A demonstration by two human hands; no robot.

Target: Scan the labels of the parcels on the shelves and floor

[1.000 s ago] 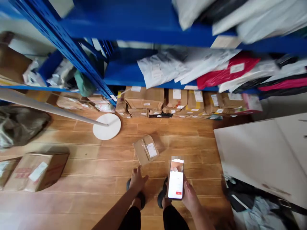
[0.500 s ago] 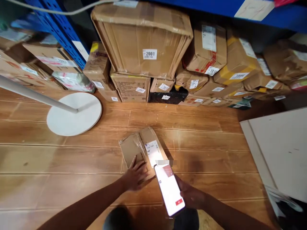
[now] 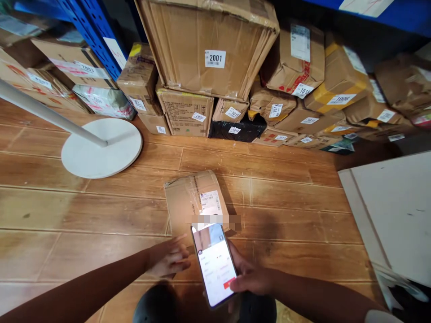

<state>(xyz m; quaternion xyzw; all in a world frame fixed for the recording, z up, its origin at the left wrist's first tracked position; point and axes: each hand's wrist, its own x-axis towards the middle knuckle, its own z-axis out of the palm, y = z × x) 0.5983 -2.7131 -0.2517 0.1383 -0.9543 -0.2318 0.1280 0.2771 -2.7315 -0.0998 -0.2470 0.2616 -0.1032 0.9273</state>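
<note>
A cardboard parcel point(image 3: 182, 202) with a white label point(image 3: 210, 202) lies on the wooden floor in front of me. My right hand point(image 3: 247, 273) holds a phone point(image 3: 217, 267) with its screen lit, the thumb over a red button low on the screen. The phone's top end overlaps the parcel's near edge in view. Just left of the phone, my left hand point(image 3: 170, 258) is near the parcel's lower left corner, with its fingers partly spread and nothing in them.
Labelled boxes point(image 3: 188, 110) are stacked under a blue shelf, with a large box point(image 3: 208, 31) on top. A white round stand base point(image 3: 101, 150) is on the floor at left. At right stands a white panel point(image 3: 393, 202). My knees show at the bottom.
My left hand has come off the parcel and moved left and towards me. The phone has shifted left, and my right thumb now lies over its screen. The camera view has shifted slightly.
</note>
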